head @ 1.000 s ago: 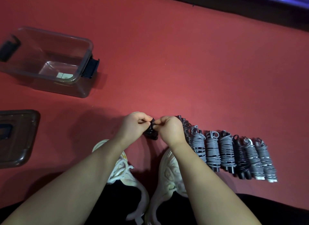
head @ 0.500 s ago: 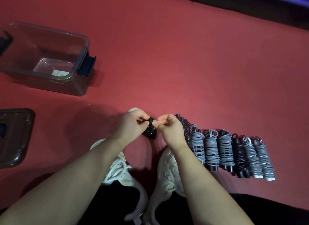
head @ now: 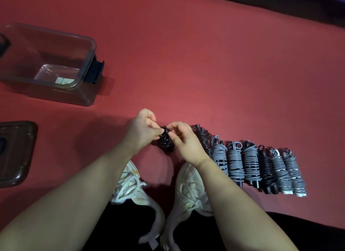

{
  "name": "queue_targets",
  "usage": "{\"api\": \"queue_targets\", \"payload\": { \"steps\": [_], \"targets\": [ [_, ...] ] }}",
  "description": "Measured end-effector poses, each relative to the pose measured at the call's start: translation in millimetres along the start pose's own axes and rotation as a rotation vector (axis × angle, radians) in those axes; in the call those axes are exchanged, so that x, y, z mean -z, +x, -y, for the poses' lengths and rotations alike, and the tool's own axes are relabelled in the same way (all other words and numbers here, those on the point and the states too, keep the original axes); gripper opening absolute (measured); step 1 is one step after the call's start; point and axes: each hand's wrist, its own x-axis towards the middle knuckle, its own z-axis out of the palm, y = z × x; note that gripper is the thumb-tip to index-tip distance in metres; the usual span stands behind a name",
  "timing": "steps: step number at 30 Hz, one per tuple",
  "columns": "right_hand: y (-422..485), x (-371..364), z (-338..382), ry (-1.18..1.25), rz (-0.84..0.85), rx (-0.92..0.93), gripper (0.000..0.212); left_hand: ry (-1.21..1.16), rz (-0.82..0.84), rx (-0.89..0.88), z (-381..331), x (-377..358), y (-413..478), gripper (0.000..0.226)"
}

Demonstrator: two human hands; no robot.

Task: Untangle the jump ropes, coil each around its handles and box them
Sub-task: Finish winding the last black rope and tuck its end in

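Two hands meet at one black jump rope bundle [head: 165,141], which stands roughly upright between them. The left hand [head: 141,131] has its fingers curled and pinches the bundle's upper end from that side. The right hand [head: 184,144] is likewise curled, thumb and fingertips pinching the upper coils from the opposite side. Whether the bundle's lower end touches the red floor [head: 205,73] cannot be told. Just beyond the right hand, a row of coiled jump ropes [head: 251,163] lies side by side on the floor, seven counted: a black one partly hidden behind the right wrist, three grey, one black, two grey. Each is wound around its handles, with the handle ends pointing toward the person. Well beyond the left hand, up and outward, a clear plastic box [head: 56,94] sits open with a dark latch [head: 94,71] on its near end; only a small pale label shows on its bottom. Its dark translucent lid [head: 16,151] lies flat, well out to the left of the left forearm. Below the hands, a pair of white laced sneakers [head: 190,185] rests on the floor between the forearms.
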Motion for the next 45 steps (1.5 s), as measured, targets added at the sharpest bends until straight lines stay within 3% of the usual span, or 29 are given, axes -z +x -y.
{"api": "queue_targets", "payload": {
  "steps": [3,7,12,18,23,29,35,39,43,45],
  "targets": [
    [1,4,-8,-0.084,0.101,0.023,0.027,0.035,0.053,-0.002,-1,1,4,0.037],
    [-4,-2,-18,-0.157,0.192,-0.055,0.064,0.253,0.126,-0.114,-3,-5,9,0.039],
    [1,-12,-18,0.090,0.005,-0.161,0.059,0.456,0.040,-0.157,-13,-7,25,0.035],
    [18,8,-10,0.097,0.009,-0.128,0.054,0.631,-0.042,-0.126,-33,-2,40,0.013],
    [25,30,13,0.045,-0.009,-0.050,0.058,0.510,-0.028,-0.059,-64,-2,37,0.033],
    [40,56,70,-0.228,0.005,0.064,0.052,0.241,-0.102,-0.048,-116,23,15,0.031],
    [48,51,143,-0.319,0.010,0.175,0.060,0.400,-0.115,-0.265,-152,86,-24,0.016],
    [54,35,191,-0.294,0.027,0.238,0.064,0.276,0.003,-0.211,-165,134,-46,0.023],
    [67,11,227,-0.196,0.043,0.285,0.053,0.347,-0.045,-0.212,-170,175,-55,0.042],
    [78,-3,241,-0.160,0.067,0.291,0.047,0.298,-0.055,-0.212,-170,196,-55,0.040]
  ]
}}
